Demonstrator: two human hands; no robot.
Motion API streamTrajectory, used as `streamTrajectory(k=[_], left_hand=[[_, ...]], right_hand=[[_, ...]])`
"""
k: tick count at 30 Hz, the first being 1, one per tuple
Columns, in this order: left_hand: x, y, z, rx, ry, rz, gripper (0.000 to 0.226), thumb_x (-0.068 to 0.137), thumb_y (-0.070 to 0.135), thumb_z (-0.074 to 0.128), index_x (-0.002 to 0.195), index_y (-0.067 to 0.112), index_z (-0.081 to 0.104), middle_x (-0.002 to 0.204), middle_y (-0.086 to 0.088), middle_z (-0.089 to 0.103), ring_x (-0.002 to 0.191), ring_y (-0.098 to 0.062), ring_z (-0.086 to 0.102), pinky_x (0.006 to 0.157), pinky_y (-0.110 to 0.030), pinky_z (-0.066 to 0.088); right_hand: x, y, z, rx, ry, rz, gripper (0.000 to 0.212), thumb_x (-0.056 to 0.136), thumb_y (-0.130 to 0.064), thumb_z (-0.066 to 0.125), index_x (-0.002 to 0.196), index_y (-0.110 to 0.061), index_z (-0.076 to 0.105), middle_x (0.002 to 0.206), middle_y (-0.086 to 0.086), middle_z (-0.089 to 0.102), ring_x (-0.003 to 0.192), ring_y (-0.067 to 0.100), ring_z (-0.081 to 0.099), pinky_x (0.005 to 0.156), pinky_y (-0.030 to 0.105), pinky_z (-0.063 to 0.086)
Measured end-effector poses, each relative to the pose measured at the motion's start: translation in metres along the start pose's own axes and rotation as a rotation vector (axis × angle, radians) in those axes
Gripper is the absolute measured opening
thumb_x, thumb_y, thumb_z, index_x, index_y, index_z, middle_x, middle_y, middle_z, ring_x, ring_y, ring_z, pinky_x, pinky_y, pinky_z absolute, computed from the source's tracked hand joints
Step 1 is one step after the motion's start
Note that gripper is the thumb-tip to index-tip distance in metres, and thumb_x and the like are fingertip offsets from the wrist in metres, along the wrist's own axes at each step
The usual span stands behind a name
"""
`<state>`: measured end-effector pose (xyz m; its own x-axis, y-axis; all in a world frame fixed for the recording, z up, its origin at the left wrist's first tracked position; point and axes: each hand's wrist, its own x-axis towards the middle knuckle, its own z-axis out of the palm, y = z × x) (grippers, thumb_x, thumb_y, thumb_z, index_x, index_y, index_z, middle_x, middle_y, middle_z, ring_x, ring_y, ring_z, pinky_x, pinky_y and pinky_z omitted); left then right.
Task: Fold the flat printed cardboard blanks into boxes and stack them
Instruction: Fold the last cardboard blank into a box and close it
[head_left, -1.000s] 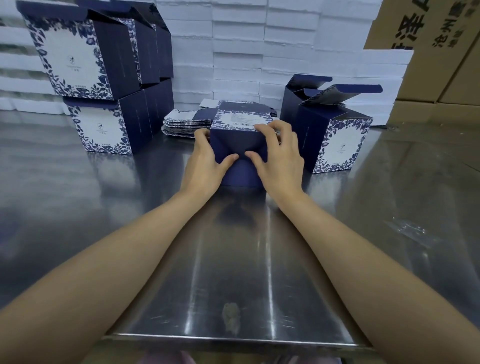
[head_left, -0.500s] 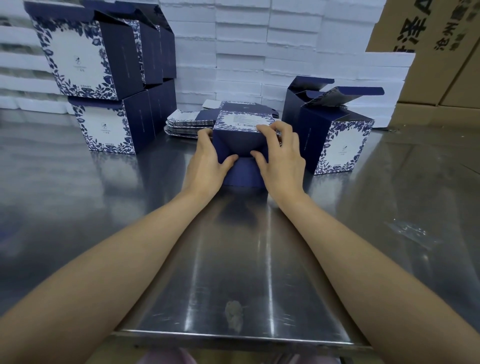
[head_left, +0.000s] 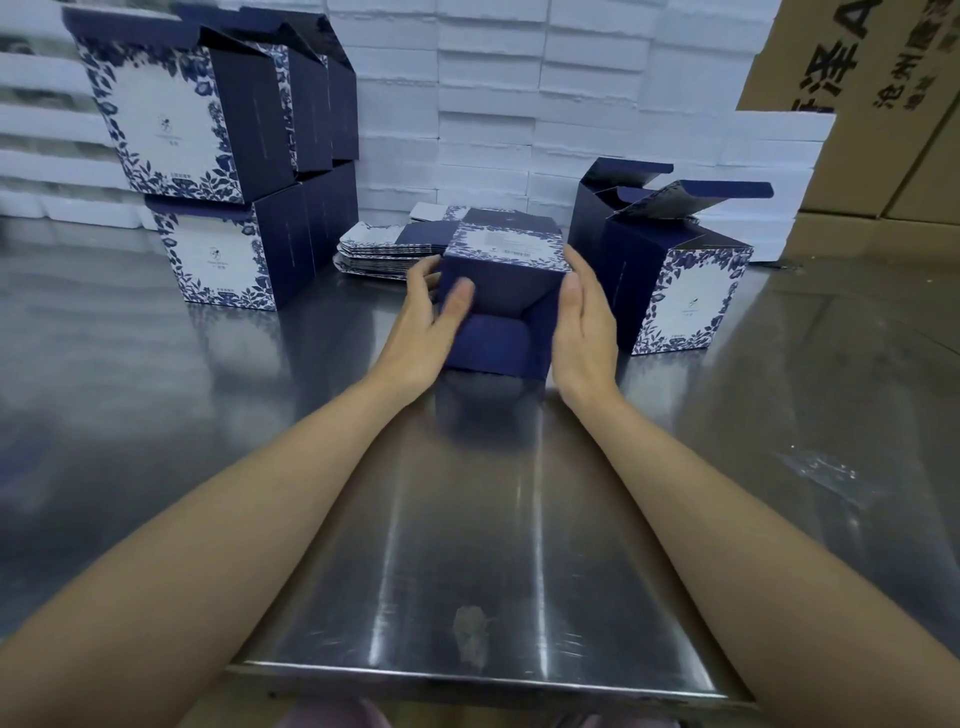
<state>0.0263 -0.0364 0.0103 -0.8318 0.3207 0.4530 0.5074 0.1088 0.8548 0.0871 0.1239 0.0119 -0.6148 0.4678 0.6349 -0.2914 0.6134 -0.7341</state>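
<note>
Centrally, the box (head_left: 506, 249) is held on the table (head_left: 467, 519), its open end turned to the camera and one flap folded inward. Its left wall is gripped by the left hand (head_left: 415, 332), thumb laid over the front edge, while the right hand (head_left: 587, 332) is pressed flat against its right wall, fingers straight. Behind-left of the box the blanks (head_left: 379, 254) are piled, farther left a stack (head_left: 208, 182) of folded boxes is set, and just right two open-topped boxes (head_left: 685, 296) are stood.

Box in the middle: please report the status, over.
Left hand grips box at left wall. Right hand flat on right wall. Near end open, resting on table. Second box close at right.
</note>
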Motion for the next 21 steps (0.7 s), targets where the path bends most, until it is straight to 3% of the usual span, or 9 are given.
streamTrajectory(k=[2, 4, 7, 9, 10, 12, 14, 18, 21], left_hand=[[-0.004, 0.003, -0.002, -0.005, 0.002, 0.011, 0.047, 0.102, 0.05, 0.026, 0.142, 0.027, 0.031, 0.135, 0.017, 0.04, 0.118, 0.005, 0.039, 0.088, 0.001, 0.028], [-0.006, 0.004, -0.004, -0.032, 0.039, 0.053, 0.046, 0.102, 0.049, 0.022, 0.139, 0.026, 0.037, 0.139, 0.014, 0.043, 0.123, 0.004, 0.039, 0.098, -0.008, 0.028], [-0.007, 0.006, -0.006, -0.084, 0.088, 0.105, 0.042, 0.098, 0.046, 0.033, 0.131, 0.022, 0.043, 0.132, 0.007, 0.052, 0.116, 0.002, 0.047, 0.096, -0.008, 0.032], [-0.007, 0.007, -0.006, -0.13, 0.092, 0.147, 0.037, 0.094, 0.034, 0.044, 0.128, 0.019, 0.042, 0.127, 0.005, 0.053, 0.112, 0.006, 0.05, 0.094, -0.007, 0.036], [-0.007, 0.006, -0.005, -0.14, 0.09, 0.169, 0.037, 0.093, 0.024, 0.047, 0.128, 0.019, 0.04, 0.128, 0.003, 0.053, 0.115, 0.004, 0.05, 0.096, -0.011, 0.038], [-0.005, 0.004, -0.005, -0.141, 0.084, 0.192, 0.048, 0.088, 0.004, 0.052, 0.131, 0.018, 0.036, 0.132, 0.0, 0.05, 0.122, -0.006, 0.05, 0.101, -0.018, 0.04], [-0.003, 0.002, -0.004, -0.101, 0.086, 0.148, 0.058, 0.086, -0.008, 0.05, 0.134, 0.019, 0.035, 0.134, 0.002, 0.048, 0.122, -0.01, 0.051, 0.098, -0.016, 0.042], [0.003, -0.004, -0.004, 0.012, 0.133, -0.001, 0.055, 0.088, -0.01, 0.044, 0.138, 0.012, 0.04, 0.138, -0.003, 0.05, 0.122, -0.018, 0.053, 0.104, -0.028, 0.043], [0.006, -0.005, -0.005, -0.043, 0.145, -0.062, 0.056, 0.089, -0.01, 0.042, 0.14, 0.012, 0.041, 0.136, 0.0, 0.054, 0.125, -0.013, 0.052, 0.102, -0.019, 0.04]], right_hand=[[-0.001, 0.0, -0.004, 0.019, -0.016, -0.008, 0.042, 0.102, -0.04, 0.029, 0.137, -0.028, 0.05, 0.14, -0.01, 0.051, 0.123, -0.002, 0.044, 0.094, 0.01, 0.03], [-0.004, -0.004, -0.005, 0.032, 0.028, -0.065, 0.041, 0.1, -0.039, 0.03, 0.129, -0.023, 0.055, 0.13, -0.007, 0.056, 0.111, -0.006, 0.048, 0.088, 0.005, 0.032], [-0.006, -0.006, -0.006, 0.087, 0.077, -0.18, 0.031, 0.097, -0.028, 0.04, 0.118, -0.013, 0.057, 0.121, 0.003, 0.057, 0.099, -0.005, 0.051, 0.083, 0.009, 0.038], [-0.006, -0.005, -0.005, 0.18, 0.046, -0.25, 0.024, 0.091, -0.012, 0.046, 0.114, -0.012, 0.054, 0.122, 0.009, 0.053, 0.107, 0.008, 0.054, 0.089, 0.019, 0.044], [-0.007, -0.006, -0.004, 0.232, 0.023, -0.257, 0.032, 0.088, -0.004, 0.047, 0.116, -0.017, 0.051, 0.124, 0.008, 0.051, 0.112, 0.013, 0.054, 0.093, 0.024, 0.045], [-0.007, -0.008, -0.002, 0.278, -0.009, -0.213, 0.054, 0.083, 0.006, 0.047, 0.124, -0.029, 0.043, 0.127, 0.003, 0.049, 0.118, 0.011, 0.052, 0.099, 0.026, 0.045], [-0.006, -0.006, 0.0, 0.244, -0.026, -0.137, 0.066, 0.08, 0.01, 0.046, 0.131, -0.031, 0.039, 0.128, 0.003, 0.047, 0.117, 0.009, 0.052, 0.096, 0.024, 0.047], [0.001, 0.002, 0.0, 0.15, 0.013, 0.027, 0.059, 0.088, 0.008, 0.041, 0.142, -0.015, 0.037, 0.129, 0.008, 0.047, 0.105, 0.015, 0.055, 0.088, 0.024, 0.046], [0.004, 0.004, -0.001, 0.179, -0.035, 0.167, 0.052, 0.097, -0.007, 0.044, 0.147, -0.019, 0.034, 0.13, -0.001, 0.05, 0.107, 0.006, 0.054, 0.095, 0.023, 0.042]])
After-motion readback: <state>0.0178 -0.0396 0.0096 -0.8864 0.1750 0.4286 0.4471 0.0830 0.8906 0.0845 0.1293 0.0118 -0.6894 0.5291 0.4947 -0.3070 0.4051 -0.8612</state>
